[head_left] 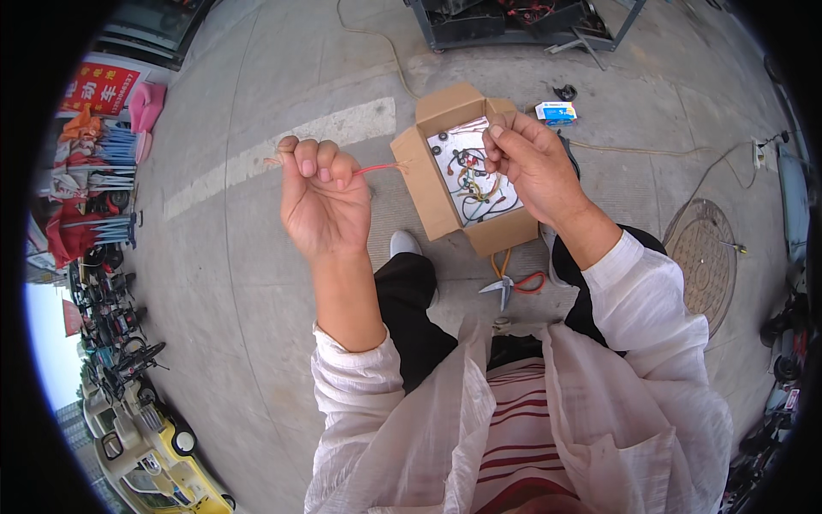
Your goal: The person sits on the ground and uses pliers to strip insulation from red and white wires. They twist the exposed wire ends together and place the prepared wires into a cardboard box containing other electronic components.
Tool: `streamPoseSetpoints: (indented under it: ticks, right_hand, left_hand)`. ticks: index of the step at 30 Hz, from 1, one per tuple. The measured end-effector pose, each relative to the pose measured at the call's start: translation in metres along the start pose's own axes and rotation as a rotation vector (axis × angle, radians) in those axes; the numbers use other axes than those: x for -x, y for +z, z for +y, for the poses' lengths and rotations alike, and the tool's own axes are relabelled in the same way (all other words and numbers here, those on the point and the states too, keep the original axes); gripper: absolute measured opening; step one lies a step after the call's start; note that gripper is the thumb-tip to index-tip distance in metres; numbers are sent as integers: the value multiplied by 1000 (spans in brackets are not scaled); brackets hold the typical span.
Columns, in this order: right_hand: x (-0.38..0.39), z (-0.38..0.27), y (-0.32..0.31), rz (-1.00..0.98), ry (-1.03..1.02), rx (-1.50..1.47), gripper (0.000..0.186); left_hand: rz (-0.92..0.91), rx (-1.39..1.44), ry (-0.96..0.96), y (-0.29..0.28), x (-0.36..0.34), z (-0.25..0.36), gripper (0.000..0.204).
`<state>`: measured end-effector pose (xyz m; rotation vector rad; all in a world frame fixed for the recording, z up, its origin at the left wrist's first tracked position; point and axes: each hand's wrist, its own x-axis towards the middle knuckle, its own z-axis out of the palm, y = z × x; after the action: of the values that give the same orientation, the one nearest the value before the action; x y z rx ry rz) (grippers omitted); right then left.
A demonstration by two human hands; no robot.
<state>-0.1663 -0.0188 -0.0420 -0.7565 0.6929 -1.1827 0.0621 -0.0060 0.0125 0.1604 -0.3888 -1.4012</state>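
At lower left, 1 yellow-and-cream vehicle (169, 471) stands near bikes (111, 321), 1 red sign (101, 88) shows at upper left, and 1 round manhole cover (702, 261) lies at right.

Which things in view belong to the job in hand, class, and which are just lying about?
Apparently in the job:
red wire, held in the left hand
open cardboard box of wires
shears, probably

Apparently just about:
small blue-and-white box
manhole cover
yellow vehicle
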Motion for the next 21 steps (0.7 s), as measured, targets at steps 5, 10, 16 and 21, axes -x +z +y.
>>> streamPoseSetpoints:
  ticks: [5, 10, 16, 21]
  right_hand:
    - [26, 71, -60, -455, 233, 1267, 31]
    - [102, 211, -175, -559, 1127, 1455, 45]
    - [207, 314, -247, -204, 1037, 1598, 51]
    - [180, 337, -221, -90, 860, 1763, 59]
  left_hand:
    - [122, -11, 35, -7, 2, 5, 9]
    - [221, -64, 62, -21, 6, 19, 12]
    - [281, -250, -86, -47, 29, 14, 8]
    - [430, -395, -220, -82, 13, 8, 9]
